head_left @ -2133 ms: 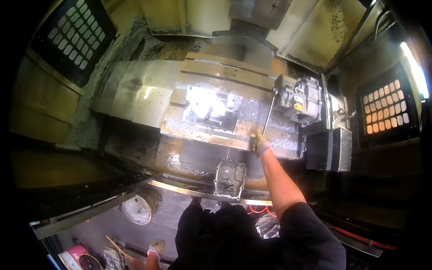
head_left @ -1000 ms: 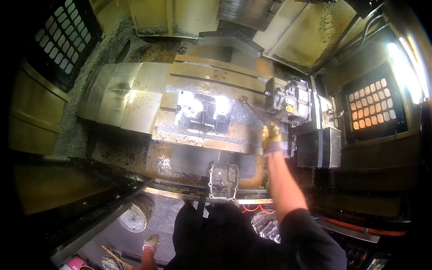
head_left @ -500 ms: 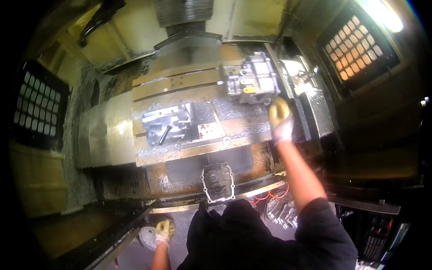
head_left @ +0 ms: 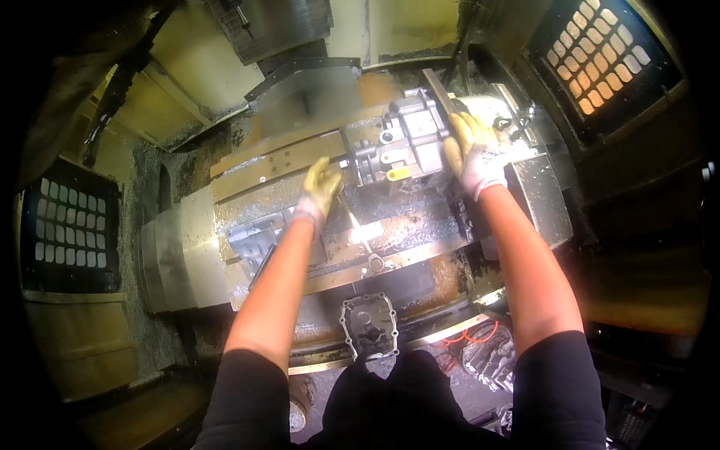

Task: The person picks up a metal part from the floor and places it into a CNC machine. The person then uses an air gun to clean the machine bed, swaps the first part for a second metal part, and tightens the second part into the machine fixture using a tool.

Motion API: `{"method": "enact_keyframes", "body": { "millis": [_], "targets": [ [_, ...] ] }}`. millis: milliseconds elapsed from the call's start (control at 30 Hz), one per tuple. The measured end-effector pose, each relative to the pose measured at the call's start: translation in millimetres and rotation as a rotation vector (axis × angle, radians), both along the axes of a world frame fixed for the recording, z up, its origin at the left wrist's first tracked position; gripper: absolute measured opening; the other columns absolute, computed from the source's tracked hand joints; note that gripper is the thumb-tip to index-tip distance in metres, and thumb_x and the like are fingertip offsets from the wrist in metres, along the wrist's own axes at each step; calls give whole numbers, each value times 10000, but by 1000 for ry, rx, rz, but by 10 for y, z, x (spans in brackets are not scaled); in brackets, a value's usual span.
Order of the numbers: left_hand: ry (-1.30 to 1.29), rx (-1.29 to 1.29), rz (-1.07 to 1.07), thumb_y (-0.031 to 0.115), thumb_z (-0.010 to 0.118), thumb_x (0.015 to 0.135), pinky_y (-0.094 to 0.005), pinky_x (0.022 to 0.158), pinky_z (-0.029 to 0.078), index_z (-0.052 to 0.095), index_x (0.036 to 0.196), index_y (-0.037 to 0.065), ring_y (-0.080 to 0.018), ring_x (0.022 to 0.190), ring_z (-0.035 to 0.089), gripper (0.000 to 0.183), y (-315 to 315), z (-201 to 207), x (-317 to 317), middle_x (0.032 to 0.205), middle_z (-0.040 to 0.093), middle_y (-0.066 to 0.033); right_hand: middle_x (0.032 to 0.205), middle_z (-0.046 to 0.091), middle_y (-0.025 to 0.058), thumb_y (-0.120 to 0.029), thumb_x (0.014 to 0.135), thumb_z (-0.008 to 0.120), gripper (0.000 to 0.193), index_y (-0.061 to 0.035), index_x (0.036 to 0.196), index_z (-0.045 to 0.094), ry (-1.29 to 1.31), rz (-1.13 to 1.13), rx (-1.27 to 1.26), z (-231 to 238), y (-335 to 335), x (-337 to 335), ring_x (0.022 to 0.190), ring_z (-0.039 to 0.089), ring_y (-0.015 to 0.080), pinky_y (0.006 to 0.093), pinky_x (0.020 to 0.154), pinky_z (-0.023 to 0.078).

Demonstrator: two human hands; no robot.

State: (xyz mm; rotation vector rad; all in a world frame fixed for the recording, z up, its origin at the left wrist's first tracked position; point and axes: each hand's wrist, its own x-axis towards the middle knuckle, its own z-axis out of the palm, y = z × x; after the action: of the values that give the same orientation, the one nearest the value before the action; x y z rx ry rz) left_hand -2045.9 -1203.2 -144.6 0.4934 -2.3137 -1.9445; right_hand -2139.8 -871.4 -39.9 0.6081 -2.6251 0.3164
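While two gloved hands reach over one table (head_left: pixel 439 217), the right hand (head_left: pixel 472 146) lies at the right side of one gray metal housing (head_left: pixel 420 135), right of the frame's upper middle. Its fingers are extended, the thumb set apart, and it appears to touch the casting without gripping it. The left hand (head_left: pixel 320 187) is near the frame's center, just left of the housing; its fingers are loosely bent, and I cannot tell whether they hold anything. One yellow piece (head_left: pixel 397 174) shows on the housing's lower left. One ring-ended wrench (head_left: pixel 352 216) lies below center, its upper end near the left hand. One gray metal block (head_left: pixel 255 234), left of center, is partly hidden by the left forearm. One shallow cast cover (head_left: pixel 382 346) sits at lower middle. Two grid windows show, one at left (head_left: pixel 71 225), one at upper right (head_left: pixel 596 60). One red hose (head_left: pixel 484 332) coils at lower right.
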Motion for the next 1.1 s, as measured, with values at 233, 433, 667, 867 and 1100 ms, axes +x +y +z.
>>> {"method": "enact_keyframes", "body": {
  "millis": [233, 433, 667, 867, 1100],
  "targets": [
    [-661, 214, -129, 728, 379, 951, -396, 649, 590, 612, 1192, 40, -266, 687, 670, 765, -60, 203, -519, 776, 620, -90, 1410, 536, 196, -324, 922, 571, 523, -88, 1388, 535, -24, -27, -4, -12, 39, 8, 1349, 437, 394, 505, 1146, 299],
    [-517, 355, -79, 847, 451, 821, -488, 877, 540, 344, 1496, 61, -294, 1118, 579, 1041, -56, 231, -620, 1398, 483, -198, 1427, 521, 189, -334, 930, 559, 535, -120, 1418, 504, -22, -26, 23, -9, 32, -31, 1366, 421, 392, 512, 1152, 287],
    [-124, 497, -75, 382, 764, 829, -460, 1058, 461, 190, 1563, 72, -344, 1352, 448, 982, 228, 291, -584, 1503, 346, -286, 1421, 526, 186, -326, 926, 565, 532, -124, 1415, 505, -33, -18, 26, -8, -19, -21, 1366, 424, 391, 511, 1150, 292],
    [-133, 332, 270, 126, 727, 864, -341, 949, 482, 590, 1228, 12, -215, 1006, 632, 405, 274, 508, 49, 1081, 698, -131, 1411, 535, 182, -317, 918, 587, 525, -114, 1399, 522, -7, -21, 28, -42, 49, -58, 1358, 429, 400, 501, 1136, 308],
    [-442, -68, 92, -25, 682, 862, -322, 812, 529, 644, 1132, 0, -172, 859, 667, 273, -59, -853, 667, 1000, 724, -76, 1415, 533, 181, -331, 926, 576, 516, -135, 1401, 521, -16, -12, 30, -44, -10, -75, 1360, 430, 392, 504, 1147, 299]
  ]
}}
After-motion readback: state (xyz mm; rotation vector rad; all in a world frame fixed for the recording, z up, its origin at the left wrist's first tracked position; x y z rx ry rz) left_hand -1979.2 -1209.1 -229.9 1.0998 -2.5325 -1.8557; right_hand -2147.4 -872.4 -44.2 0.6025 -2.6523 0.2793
